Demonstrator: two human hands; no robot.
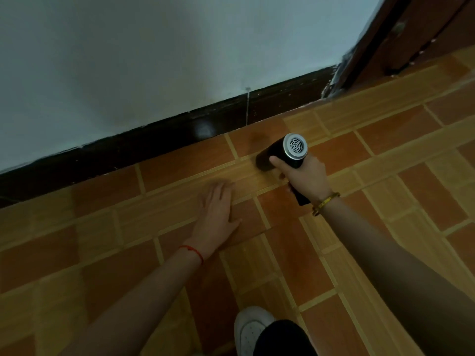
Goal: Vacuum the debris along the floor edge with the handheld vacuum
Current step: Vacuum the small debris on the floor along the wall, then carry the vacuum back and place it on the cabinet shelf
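Beside the dark skirting board [159, 147], your right hand [305, 176] wraps closed around the handheld vacuum [281, 152], nozzle low over the tiled floor [385, 176] just short of that board. Your left hand [218, 211] lies flat and empty, farther from it. You seem mid-sweep; next, ease the nozzle against the board's foot. No debris shows clearly.

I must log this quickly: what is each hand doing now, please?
Left hand: open, flat on the tiled floor, holding nothing.
Right hand: closed around the handheld vacuum, nozzle pointing toward the baseboard.
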